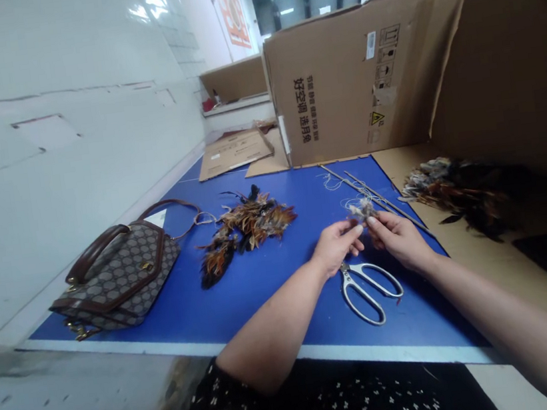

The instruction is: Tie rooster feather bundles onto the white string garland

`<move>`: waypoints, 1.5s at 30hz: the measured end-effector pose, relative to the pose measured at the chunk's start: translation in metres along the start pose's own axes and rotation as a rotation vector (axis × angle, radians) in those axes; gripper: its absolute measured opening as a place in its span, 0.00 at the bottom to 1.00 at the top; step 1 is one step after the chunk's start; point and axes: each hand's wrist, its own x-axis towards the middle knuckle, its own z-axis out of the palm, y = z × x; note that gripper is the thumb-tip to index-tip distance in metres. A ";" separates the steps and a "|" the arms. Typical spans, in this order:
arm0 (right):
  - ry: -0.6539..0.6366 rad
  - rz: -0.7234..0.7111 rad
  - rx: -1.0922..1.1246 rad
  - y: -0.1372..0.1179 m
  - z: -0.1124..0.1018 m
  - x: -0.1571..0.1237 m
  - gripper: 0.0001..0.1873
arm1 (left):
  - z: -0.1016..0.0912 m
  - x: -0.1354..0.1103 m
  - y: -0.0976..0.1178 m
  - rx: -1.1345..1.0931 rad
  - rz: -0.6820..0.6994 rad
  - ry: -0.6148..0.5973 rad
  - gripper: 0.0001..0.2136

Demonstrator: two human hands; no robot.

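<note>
My left hand (338, 245) and my right hand (395, 237) meet above the blue table, fingers pinched on a small tuft of greyish feathers (365, 209). Pale thread (335, 183) trails behind the tuft, across two thin sticks (378, 201). Just below my hands lie scissors (369, 290) with white handles, their blades partly hidden under my left hand. Left of my hands rests a loose pile of brown and black feathers (250, 225). Another bunch of feathers (459, 197) lies on cardboard to the right.
A patterned handbag (122, 279) with brown trim stands at the table's left, its strap reaching toward the feather pile. A large cardboard box (343, 88) rises behind and to the right. Flat cardboard (234, 154) lies at the back. A white wall (75, 191) runs along the left.
</note>
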 end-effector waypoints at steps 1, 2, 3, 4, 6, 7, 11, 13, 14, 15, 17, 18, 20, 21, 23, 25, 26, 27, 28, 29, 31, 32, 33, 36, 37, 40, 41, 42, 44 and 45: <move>0.004 0.002 0.017 -0.002 0.001 0.000 0.24 | 0.000 0.000 -0.002 0.033 -0.008 -0.005 0.28; 0.003 0.005 0.032 -0.004 0.002 -0.001 0.24 | -0.001 0.001 -0.003 0.070 -0.012 -0.004 0.27; -0.002 0.009 0.046 -0.005 0.003 -0.001 0.24 | -0.001 0.001 -0.004 0.107 -0.012 0.000 0.27; -0.009 0.015 0.060 -0.005 0.004 -0.002 0.24 | -0.001 0.001 -0.004 0.137 -0.005 0.010 0.27; -0.040 0.037 0.088 -0.005 0.005 -0.003 0.24 | -0.001 0.000 -0.002 0.168 0.024 0.041 0.26; -0.066 0.056 0.100 -0.005 0.006 -0.003 0.24 | -0.001 0.000 0.000 0.172 0.040 0.055 0.26; -0.193 0.145 0.144 -0.004 0.008 -0.005 0.25 | -0.003 -0.001 0.005 0.153 0.070 0.055 0.24; -0.233 0.174 0.181 -0.004 0.007 -0.005 0.25 | -0.003 -0.001 0.006 0.151 0.074 0.030 0.23; -0.249 0.186 0.201 -0.004 0.006 -0.005 0.24 | -0.003 -0.001 0.007 0.151 0.077 0.020 0.23; -0.265 0.198 0.217 -0.004 0.006 -0.005 0.24 | -0.003 -0.002 0.008 0.152 0.080 0.010 0.23; -0.286 0.213 0.222 -0.005 0.004 -0.005 0.23 | -0.002 -0.003 0.010 0.156 0.084 -0.008 0.22; -0.289 0.218 0.211 -0.006 0.004 -0.005 0.23 | -0.002 -0.004 0.011 0.159 0.083 -0.019 0.22; -0.284 0.222 0.177 -0.008 0.004 -0.006 0.24 | -0.001 -0.006 0.012 0.168 0.081 -0.033 0.22; -0.280 0.225 0.162 -0.008 0.004 -0.006 0.24 | -0.001 -0.006 0.012 0.169 0.081 -0.030 0.22; -0.283 0.231 0.141 -0.009 0.005 -0.007 0.25 | 0.000 -0.007 0.012 0.157 0.072 -0.014 0.22; -0.305 0.234 0.127 -0.008 0.006 -0.007 0.25 | 0.000 -0.007 0.012 0.135 0.050 0.000 0.23; -0.317 0.232 0.115 -0.007 0.006 -0.007 0.25 | 0.000 -0.007 0.011 0.123 0.039 0.007 0.23; -0.328 0.225 0.094 -0.007 0.006 -0.007 0.25 | 0.001 -0.007 0.011 0.113 0.030 0.012 0.23; -0.333 0.214 0.061 -0.007 0.005 -0.007 0.25 | 0.001 -0.007 0.011 0.103 0.027 0.017 0.23; -0.327 0.198 0.019 -0.008 0.005 -0.007 0.25 | 0.001 -0.006 0.011 0.092 0.029 0.023 0.23; -0.281 0.155 -0.059 -0.010 0.002 -0.007 0.24 | 0.000 -0.006 0.012 0.075 0.036 0.024 0.23; -0.244 0.132 -0.079 -0.012 0.000 -0.007 0.24 | 0.000 -0.005 0.012 0.068 0.039 0.026 0.23; -0.198 0.108 -0.080 -0.014 -0.002 -0.006 0.24 | 0.000 -0.005 0.012 0.064 0.040 0.028 0.23; -0.080 0.029 -0.060 -0.015 -0.008 -0.005 0.29 | -0.001 -0.003 0.010 0.070 0.019 0.021 0.23; -0.062 -0.001 -0.077 -0.014 -0.010 -0.004 0.29 | -0.001 -0.003 0.009 0.077 0.012 0.013 0.24; -0.037 -0.094 -0.183 -0.009 -0.013 -0.002 0.25 | -0.002 -0.002 0.006 0.106 -0.005 -0.026 0.24; -0.026 -0.124 -0.214 -0.008 -0.014 -0.001 0.23 | -0.003 -0.003 0.005 0.114 -0.008 -0.039 0.24; -0.015 -0.152 -0.238 -0.007 -0.014 -0.001 0.21 | -0.004 -0.003 0.005 0.120 -0.011 -0.051 0.24; -0.002 -0.194 -0.264 -0.006 -0.014 0.000 0.19 | -0.005 -0.004 0.005 0.135 -0.020 -0.073 0.24; 0.002 -0.212 -0.274 -0.006 -0.013 0.000 0.18 | -0.005 -0.004 0.006 0.145 -0.026 -0.082 0.24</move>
